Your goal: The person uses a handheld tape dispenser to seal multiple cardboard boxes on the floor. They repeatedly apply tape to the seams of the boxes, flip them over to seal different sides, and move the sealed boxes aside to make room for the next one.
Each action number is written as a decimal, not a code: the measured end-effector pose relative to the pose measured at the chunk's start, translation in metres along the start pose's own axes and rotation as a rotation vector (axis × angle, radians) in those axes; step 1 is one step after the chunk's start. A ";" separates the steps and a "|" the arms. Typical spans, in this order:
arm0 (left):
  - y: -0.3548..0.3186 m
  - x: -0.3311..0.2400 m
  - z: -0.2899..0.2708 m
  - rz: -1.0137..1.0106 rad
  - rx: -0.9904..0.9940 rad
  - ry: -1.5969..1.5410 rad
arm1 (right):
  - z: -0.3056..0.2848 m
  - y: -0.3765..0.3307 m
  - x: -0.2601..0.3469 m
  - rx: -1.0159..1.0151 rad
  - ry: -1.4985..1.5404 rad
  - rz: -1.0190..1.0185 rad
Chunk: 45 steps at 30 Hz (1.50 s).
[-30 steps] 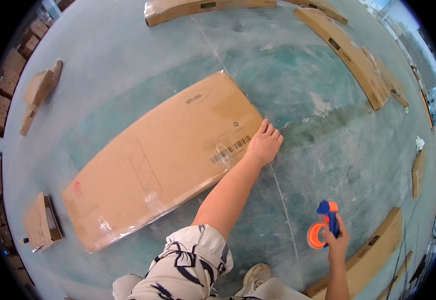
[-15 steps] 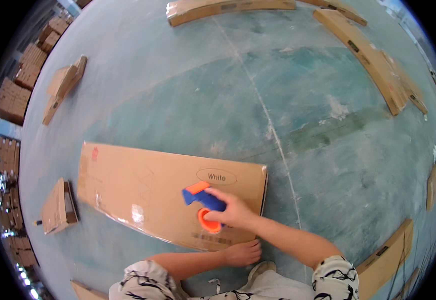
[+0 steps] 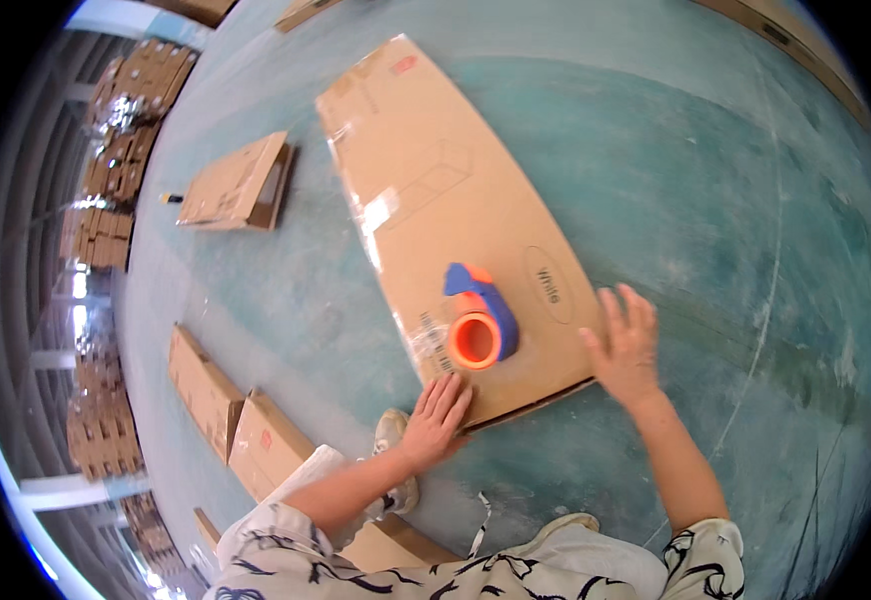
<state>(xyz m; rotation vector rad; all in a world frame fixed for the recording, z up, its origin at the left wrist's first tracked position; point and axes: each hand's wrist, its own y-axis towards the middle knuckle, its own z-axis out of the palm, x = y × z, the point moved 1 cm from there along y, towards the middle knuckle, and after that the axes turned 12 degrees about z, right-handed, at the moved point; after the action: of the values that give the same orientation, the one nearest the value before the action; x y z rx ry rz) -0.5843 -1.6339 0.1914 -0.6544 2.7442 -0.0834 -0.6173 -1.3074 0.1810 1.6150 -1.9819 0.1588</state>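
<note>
flat cartons [image 3: 236, 182] & [image 3: 206, 388] on floor, stacked boxes [image 3: 141, 90] at left.

You stood in a warehouse: the bare green-grey concrete floor [image 3: 716, 180] was strewn with long flat cardboard boxes [image 3: 206, 385], and at your left, tall stacks of wrapped cartons [image 3: 141, 95] rose among steel columns [image 3: 36, 180].

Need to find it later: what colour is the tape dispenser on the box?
Orange and blue tape dispenser, head view.
</note>
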 end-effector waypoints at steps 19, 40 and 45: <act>0.015 -0.003 0.055 -0.040 -0.269 0.172 | 0.020 -0.026 0.009 0.154 -0.233 -0.053; 0.007 -0.004 0.066 0.095 -0.299 0.314 | -0.073 -0.069 0.093 0.767 0.429 0.812; 0.010 -0.001 0.059 0.156 -0.341 0.332 | -0.056 -0.029 0.160 0.449 0.116 0.341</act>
<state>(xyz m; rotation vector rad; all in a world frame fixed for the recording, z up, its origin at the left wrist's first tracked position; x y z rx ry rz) -0.5690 -1.6230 0.1343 -0.5473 3.1559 0.3500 -0.5881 -1.4283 0.2990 1.4596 -2.2217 0.8614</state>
